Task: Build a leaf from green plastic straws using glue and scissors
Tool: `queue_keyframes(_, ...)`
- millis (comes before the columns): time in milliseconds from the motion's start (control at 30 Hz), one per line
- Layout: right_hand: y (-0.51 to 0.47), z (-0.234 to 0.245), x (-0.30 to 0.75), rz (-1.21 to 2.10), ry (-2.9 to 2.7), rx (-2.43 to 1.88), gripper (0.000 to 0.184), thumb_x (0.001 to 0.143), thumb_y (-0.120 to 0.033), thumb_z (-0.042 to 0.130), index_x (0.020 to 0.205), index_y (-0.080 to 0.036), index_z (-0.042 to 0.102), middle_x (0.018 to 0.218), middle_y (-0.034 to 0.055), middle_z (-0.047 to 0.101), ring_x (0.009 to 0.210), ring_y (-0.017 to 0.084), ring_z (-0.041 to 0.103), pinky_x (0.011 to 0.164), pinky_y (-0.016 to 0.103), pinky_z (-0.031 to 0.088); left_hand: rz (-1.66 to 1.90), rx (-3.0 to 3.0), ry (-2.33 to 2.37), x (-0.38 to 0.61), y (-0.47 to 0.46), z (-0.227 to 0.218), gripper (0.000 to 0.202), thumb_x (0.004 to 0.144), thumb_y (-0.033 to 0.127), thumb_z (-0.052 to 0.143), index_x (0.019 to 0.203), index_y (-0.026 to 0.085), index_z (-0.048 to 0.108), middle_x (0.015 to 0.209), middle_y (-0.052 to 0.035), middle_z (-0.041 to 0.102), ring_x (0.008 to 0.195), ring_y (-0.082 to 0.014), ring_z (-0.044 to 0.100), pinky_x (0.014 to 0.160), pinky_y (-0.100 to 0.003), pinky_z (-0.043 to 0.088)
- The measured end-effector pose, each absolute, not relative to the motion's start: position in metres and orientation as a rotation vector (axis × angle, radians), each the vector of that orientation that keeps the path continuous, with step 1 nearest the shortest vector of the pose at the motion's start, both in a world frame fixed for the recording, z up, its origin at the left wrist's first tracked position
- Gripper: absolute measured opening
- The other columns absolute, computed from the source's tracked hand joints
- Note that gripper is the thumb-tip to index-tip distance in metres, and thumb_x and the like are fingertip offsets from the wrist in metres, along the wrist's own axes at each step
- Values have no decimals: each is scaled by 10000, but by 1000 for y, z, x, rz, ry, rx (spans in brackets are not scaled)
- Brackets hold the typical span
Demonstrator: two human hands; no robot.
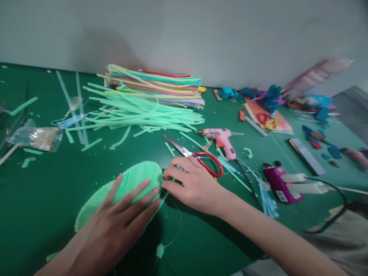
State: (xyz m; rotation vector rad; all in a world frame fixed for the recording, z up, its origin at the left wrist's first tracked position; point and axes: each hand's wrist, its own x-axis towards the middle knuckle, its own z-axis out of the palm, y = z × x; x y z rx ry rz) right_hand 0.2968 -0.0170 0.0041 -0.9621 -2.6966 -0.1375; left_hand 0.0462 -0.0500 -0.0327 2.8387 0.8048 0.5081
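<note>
A mint-green fuzzy oval piece [140, 172], apparently made of pipe cleaners laid side by side, lies on the green table. Across it rests my left hand [120, 214], flat with its fingers spread. My right hand [195, 184] is closed at the oval's right end, its fingertips pinching a green pipe cleaner [165, 198] that runs down along the edge. Those fingertips partly hide the strand. Just beyond my right knuckles lie red-handled scissors [220, 168], blades pointing up and left. A thin string with a small green knot [160, 251] trails below the oval.
Behind the oval lies a pile of mint-green pipe cleaners [143, 115], with multicoloured bundles [161, 84] against the wall. A pink hot glue gun [221, 140] lies right of centre. Further right are a purple power strip [281, 184] and blue tassels [267, 199]. A plastic bag [43, 138] sits left.
</note>
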Motion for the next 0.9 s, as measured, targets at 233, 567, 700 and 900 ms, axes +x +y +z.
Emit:
queue_keyframes(233,-1,4,301,-285,-2796,-563,254,985,-141,501,834,-172,702,859,29,694,943,200,562,756,325,403,561,2821,765,50,-49,-31,398,946,112,477,1323,186,577,1404,-21,611,1408,-238,417,1225,-582,60)
queue_keyframes(567,3,0,312,-32,-2723,-649,201,973,-128,515,962,-159,714,917,51,726,1019,221,568,805,349,453,467,2893,812,49,-45,-29,555,902,126,536,1447,161,438,1555,-118,425,1470,-274,299,1210,-530,182)
queue_keyframes(700,-3,-4,318,305,-2443,-918,170,969,-176,546,1029,-182,704,933,59,735,941,204,578,823,363,492,484,2814,1030,45,-43,-25,561,914,234,556,1454,197,407,1573,-131,376,1467,-336,280,1154,-567,290)
queue_keyframes(900,-18,1,304,747,-2072,-1335,176,921,-133,551,1012,-200,686,960,35,733,878,177,641,795,337,496,255,2396,1532,46,-21,-15,828,801,572,630,1491,195,368,1287,-183,587,1182,-389,551,925,-550,477)
